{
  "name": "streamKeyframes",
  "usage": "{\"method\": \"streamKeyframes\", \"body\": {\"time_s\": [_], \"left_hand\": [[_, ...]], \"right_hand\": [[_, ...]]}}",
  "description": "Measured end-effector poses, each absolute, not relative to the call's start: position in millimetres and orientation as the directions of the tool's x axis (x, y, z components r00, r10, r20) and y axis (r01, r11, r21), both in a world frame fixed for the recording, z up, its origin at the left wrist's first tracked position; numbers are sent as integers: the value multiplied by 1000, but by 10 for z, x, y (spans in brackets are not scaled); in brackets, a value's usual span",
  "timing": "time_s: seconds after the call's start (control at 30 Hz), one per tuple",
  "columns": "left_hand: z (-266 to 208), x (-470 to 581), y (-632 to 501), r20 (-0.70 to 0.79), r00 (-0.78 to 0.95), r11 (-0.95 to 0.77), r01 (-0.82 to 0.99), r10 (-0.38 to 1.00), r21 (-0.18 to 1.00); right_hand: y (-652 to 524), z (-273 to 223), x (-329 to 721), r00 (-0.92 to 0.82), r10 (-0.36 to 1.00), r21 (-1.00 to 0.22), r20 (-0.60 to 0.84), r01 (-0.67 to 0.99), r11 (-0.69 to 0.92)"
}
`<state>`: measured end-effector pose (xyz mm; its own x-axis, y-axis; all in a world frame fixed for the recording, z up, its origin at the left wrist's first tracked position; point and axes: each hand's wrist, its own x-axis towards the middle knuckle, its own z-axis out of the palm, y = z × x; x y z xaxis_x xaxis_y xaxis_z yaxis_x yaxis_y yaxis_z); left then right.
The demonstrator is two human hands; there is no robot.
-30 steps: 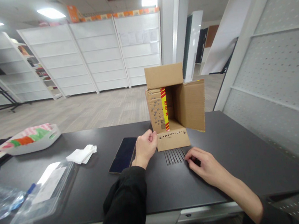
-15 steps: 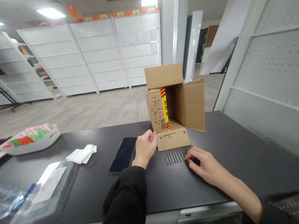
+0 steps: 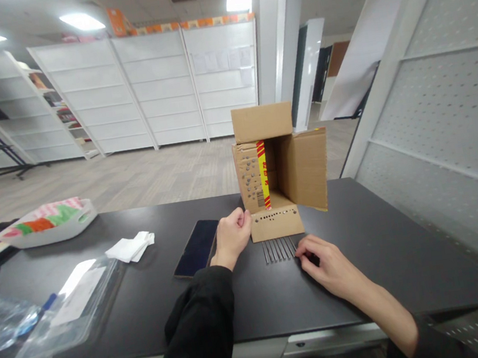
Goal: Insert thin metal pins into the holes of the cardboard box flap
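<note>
An open cardboard box (image 3: 304, 170) stands on the dark table, its mouth facing me. Grey round heads dot its left flap (image 3: 248, 172), and the lower flap (image 3: 268, 231) has a row of small dark holes. My left hand (image 3: 232, 233) is closed at the left edge of that lower flap, fingertips curled against the cardboard. In front of the flap lies a row of several long thin metal nails (image 3: 276, 251), side by side. My right hand (image 3: 321, 259) rests on the table, thumb and forefinger pinched at the rightmost nail; its other fingers are curled.
Left of the box lie a black phone (image 3: 197, 247), folded white tissues (image 3: 130, 247) and a clear plastic case (image 3: 73, 312). A water bottle (image 3: 1, 322) lies at the far left, with a white basket (image 3: 74, 226) behind. A perforated panel (image 3: 446, 132) rises on the right.
</note>
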<state>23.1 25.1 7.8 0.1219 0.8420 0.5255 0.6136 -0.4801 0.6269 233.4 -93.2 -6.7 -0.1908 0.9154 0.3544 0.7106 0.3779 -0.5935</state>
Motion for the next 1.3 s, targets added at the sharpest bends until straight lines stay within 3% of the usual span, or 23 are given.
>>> {"method": "streamKeyframes", "body": {"time_s": [0.67, 0.93, 1.3], "left_hand": [[74, 235, 255, 529, 121, -481, 618, 840, 622], [90, 232, 247, 518, 123, -472, 622, 847, 625], [92, 234, 255, 515, 115, -469, 611, 850, 637]], "right_hand": [[-944, 12, 2325, -165, 921, -576, 354, 737, 353], [-633, 194, 2417, -141, 915, -489, 379, 809, 327], [-127, 219, 2298, 57, 955, -527, 291, 843, 110]]}}
